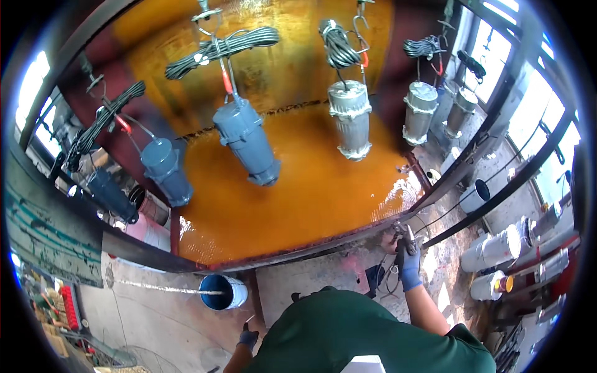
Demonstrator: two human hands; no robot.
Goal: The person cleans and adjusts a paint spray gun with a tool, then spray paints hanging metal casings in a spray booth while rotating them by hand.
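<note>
My right hand (410, 267), in a blue and dark grey glove, is closed around what looks like a spray gun (408, 234) by the right front edge of the basin. A thin hose (390, 277) loops below it. Low and near my body, my left hand (249, 337), also gloved, seems closed, with a thin pale thing sticking up from it. Beyond my hands, motor-like cylinders hang from hooks with coiled black cables. A blue-grey cylinder (247, 140) and a second blue-grey cylinder (166, 171) are on the left; a bare silver cylinder (350, 121) hangs right of centre.
Orange-brown liquid fills a wide basin (230, 266) under the cylinders. A blue-lined bucket (237, 293) stands left of me, with a whitish rod or strip reaching over it. White buckets (497, 246) stand at the right. Dark frame bars (479, 217) cross the right side.
</note>
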